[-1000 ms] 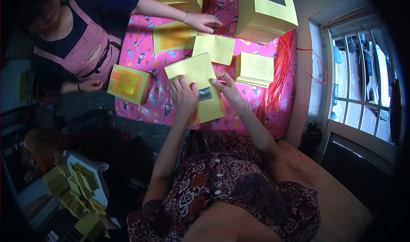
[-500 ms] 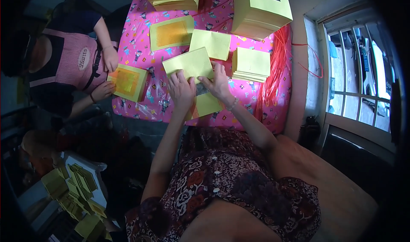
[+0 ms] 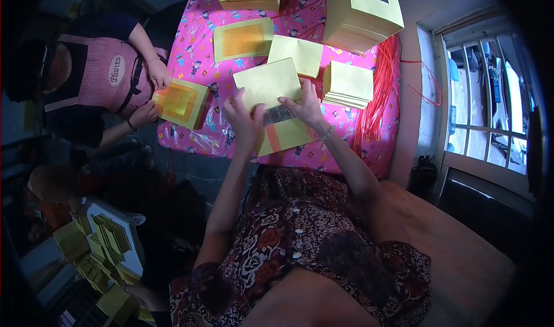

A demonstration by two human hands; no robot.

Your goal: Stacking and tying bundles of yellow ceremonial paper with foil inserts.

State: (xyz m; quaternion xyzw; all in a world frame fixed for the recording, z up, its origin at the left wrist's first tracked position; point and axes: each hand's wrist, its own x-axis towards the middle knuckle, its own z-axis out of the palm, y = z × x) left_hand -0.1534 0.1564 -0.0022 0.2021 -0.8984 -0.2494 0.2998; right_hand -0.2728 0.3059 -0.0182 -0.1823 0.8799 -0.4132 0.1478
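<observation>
In front of me at the near edge of the table is a yellow paper sheet (image 3: 268, 82), its upper panel pale and blank. Its lower part shows a dark grey printed patch and an orange-red stripe. My left hand (image 3: 243, 116) grips the sheet's left edge, fingers curled at the side and thumb near the dark patch. On the opposite edge my right hand (image 3: 307, 105) pinches the paper, thumb on top and fingers partly hidden. Just beyond lies another plain yellow sheet (image 3: 296, 55), and a yellow sheet with an orange square (image 3: 243, 38) is to its left.
A small yellow paper stack (image 3: 348, 82) and red plastic strands (image 3: 378, 96) are on the right of the pink patterned table cover (image 3: 190, 38). Tall yellow stacks (image 3: 360, 18) stand behind. At left, a co-worker in a pink apron (image 3: 98, 67) handles an orange-and-yellow stack (image 3: 183, 104).
My left hand has gone from lying on the sheet to gripping its left edge. More of the dark patch shows between my hands. The whole view has shifted slightly.
</observation>
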